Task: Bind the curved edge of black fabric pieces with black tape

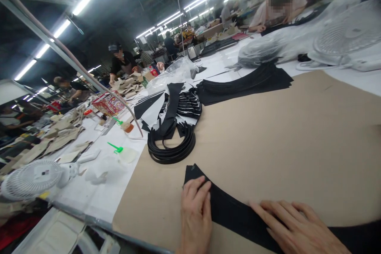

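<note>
A long, curved black piece of fabric or leather [232, 210] lies on the brown sheet [268, 139] in front of me. My left hand [196, 210] rests on its left end, fingers slightly bent and pressing down from above. Farther right, my right hand [294, 222] lies flat across the same piece with its fingers spread. Beyond my hands sits a coil of black strip [172, 149], beside a fanned pile of black and white pieces [184, 105]. A stack of curved black pieces [241, 85] lies at the sheet's far edge.
Green-tipped glue bottles [126, 154] and a white fan [35, 178] are on the left of the table. Another fan [348, 31] stands far right by plastic wrapping [262, 49]. A slanting pole [71, 63] crosses the left side. Several people work farther off.
</note>
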Action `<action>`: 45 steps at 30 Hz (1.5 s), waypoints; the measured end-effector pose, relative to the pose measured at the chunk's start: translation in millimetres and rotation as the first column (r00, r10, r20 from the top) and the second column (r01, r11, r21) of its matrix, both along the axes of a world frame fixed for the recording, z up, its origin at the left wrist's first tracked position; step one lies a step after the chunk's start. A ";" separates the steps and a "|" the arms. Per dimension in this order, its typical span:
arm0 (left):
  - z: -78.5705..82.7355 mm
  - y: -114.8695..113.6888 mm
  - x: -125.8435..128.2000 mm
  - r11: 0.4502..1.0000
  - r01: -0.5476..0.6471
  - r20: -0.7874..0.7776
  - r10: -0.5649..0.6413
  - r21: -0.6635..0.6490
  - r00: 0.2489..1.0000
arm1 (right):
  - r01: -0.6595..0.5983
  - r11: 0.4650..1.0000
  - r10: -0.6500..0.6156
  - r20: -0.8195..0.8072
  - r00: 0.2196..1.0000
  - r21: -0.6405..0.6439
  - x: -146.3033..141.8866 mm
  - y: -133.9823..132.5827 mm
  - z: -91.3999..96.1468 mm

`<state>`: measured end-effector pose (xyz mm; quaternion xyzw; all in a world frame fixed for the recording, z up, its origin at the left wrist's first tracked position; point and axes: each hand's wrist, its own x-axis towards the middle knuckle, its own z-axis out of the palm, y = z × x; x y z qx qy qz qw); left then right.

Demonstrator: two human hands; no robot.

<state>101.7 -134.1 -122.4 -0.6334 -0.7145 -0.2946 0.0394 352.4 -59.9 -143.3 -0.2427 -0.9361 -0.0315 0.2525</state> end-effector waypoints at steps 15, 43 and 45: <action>1.8 19.3 -55.5 0.855 -0.214 0.316 0.392 -0.473 0.864 | 0.287 0.855 -0.166 0.296 0.941 -0.432 76.9 11.9 53.0; 60.6 307.0 -66.0 0.990 -0.025 0.597 0.102 -0.137 0.796 | 0.196 0.978 -0.166 0.312 0.936 -0.067 72.0 340.4 106.5; 56.1 345.6 -71.4 0.986 -0.044 0.535 0.125 -0.162 0.836 | 0.203 0.978 -0.175 0.333 0.927 -0.051 59.2 378.3 104.3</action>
